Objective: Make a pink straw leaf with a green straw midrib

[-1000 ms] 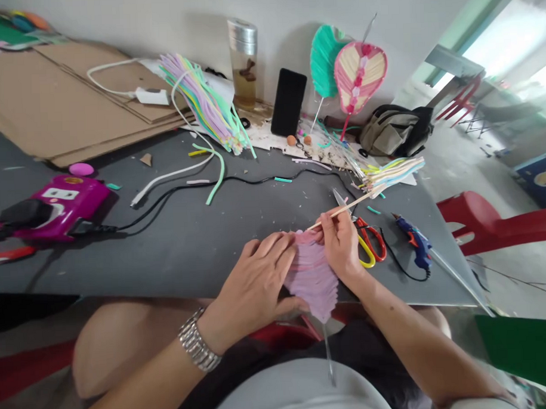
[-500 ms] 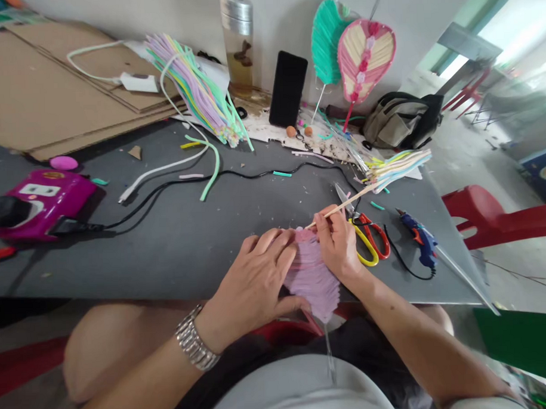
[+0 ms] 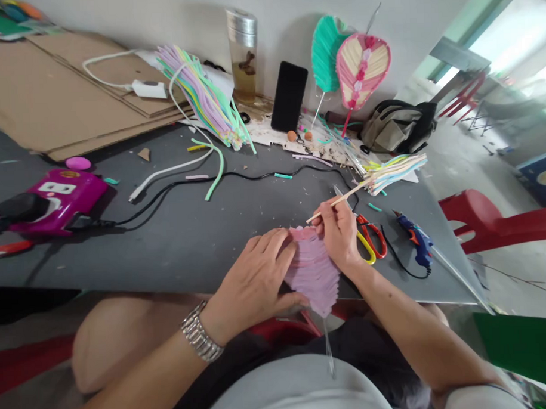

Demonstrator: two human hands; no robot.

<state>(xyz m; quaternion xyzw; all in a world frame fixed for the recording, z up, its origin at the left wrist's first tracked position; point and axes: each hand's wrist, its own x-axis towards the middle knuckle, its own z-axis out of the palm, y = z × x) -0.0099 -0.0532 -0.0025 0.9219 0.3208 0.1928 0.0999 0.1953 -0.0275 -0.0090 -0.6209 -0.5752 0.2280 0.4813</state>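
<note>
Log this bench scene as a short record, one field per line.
Left hand: spread over the left side of the ribbed purple piece; grip unclear
Right hand: pinching a pale thin stick
Near right hand: scissors, then glue gun
Far side: bottle, upright black phone, green fan, pink-and-cream fan
Bundles: large pastel one; smaller one near backpack
Far left: magenta socket box, cardboard
</note>
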